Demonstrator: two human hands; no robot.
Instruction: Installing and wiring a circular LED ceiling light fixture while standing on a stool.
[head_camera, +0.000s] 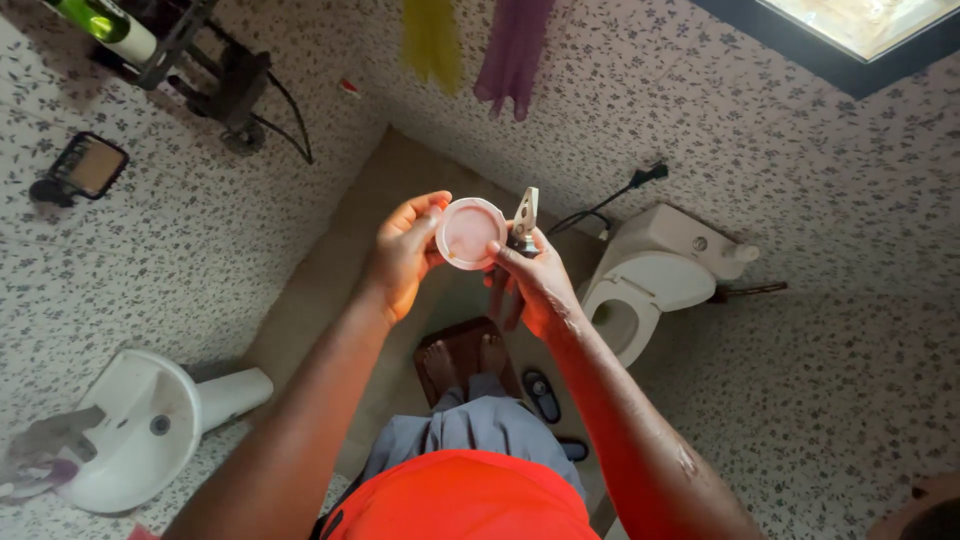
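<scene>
My left hand (405, 255) holds a small round white disc with a pinkish face (470, 233) by its left rim, up in front of me. My right hand (540, 285) touches the disc's right rim with its thumb and grips a small pale metal tool (525, 213) that sticks up beside the disc. I cannot tell what kind of tool it is. Far below, my bare feet stand on a dark wooden stool (462, 345) on the brown floor.
A white toilet (650, 280) stands to the right of the stool and a white pedestal basin (140, 425) at the lower left. Dark sandals (543, 395) lie by the stool. Patterned tile walls carry a small mirror (88, 168), yellow and purple cloths (512, 50) and a black cable (610, 200).
</scene>
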